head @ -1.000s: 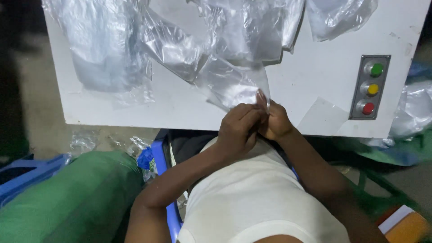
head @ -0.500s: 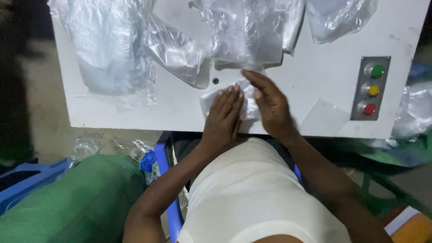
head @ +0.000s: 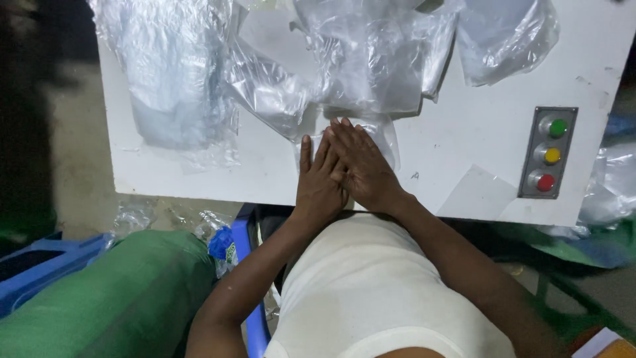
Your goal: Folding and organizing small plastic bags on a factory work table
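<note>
Both hands lie flat, fingers together and stretched out, pressing on a small folded clear plastic bag (head: 386,140) on a white table (head: 464,152). My left hand (head: 318,182) rests palm down at the table's near edge. My right hand (head: 363,166) lies beside it and partly over its fingers. Only the bag's far and right edges show past my fingertips. Just beyond my fingers lies a heap of crumpled clear plastic bags (head: 371,59).
More clear bags (head: 169,79) cover the table's far left, another (head: 507,36) lies far right. A grey button panel (head: 547,152) with green, yellow and red buttons sits at the right. A green roll (head: 112,292) and blue crate (head: 40,262) lie below left.
A second ago both hands pinched a clear bag lifted off the table. They laid it down folded, and now they press flat on it, a little farther onto the table.
</note>
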